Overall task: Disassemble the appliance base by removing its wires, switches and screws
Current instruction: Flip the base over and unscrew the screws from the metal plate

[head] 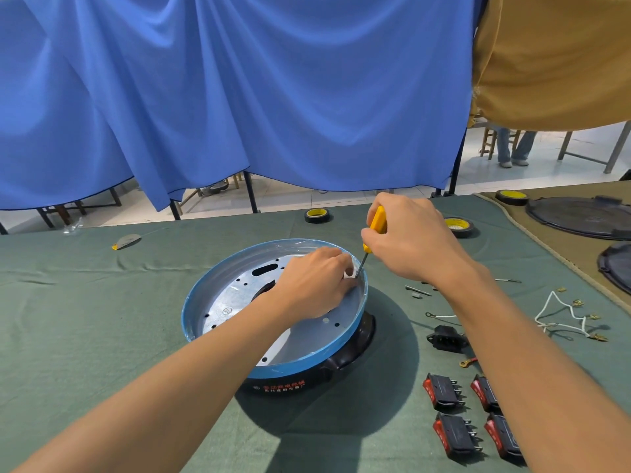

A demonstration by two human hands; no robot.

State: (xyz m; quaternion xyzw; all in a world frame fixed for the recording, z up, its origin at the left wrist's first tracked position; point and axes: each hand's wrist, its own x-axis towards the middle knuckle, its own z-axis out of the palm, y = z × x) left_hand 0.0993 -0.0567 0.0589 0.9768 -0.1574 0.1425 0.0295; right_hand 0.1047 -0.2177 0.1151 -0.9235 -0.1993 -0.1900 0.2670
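Blue-rimmed and black-bodied, the appliance base (235,297) is sitting in the middle of the green-clothed desk (85,319), with its silver plate facing up. The left hand (317,281) is reaching into the dish at its far right side, resting on the plate with its fingers (336,259) curled. A small white piece (349,275) is showing between them, though I cannot tell whether they are actually pinching it.

The right hand (409,237) is coming in from above, its fingers wrapping tightly round the yellow handle of a screwdriver (378,220). The thin shaft is slanting down so that the tip is meeting the plate right beside the left fingertips, just inside the rim.

Moving out to the right of the base, small metal bits (418,291) are lying on the cloth, and a black power socket (445,339) is sitting nearer. Four black switches (442,392) with red rockers are lined up in two rows at the near right, partly behind the right forearm. A bundle of white wires (563,315) with brass terminals is lying further right.

Along the far edge, rolls of black tape (318,215) with yellow cores are waiting. Dark round covers (580,216) are resting on a tan cloth at the far right. A blue curtain (239,97) is hanging behind it all.
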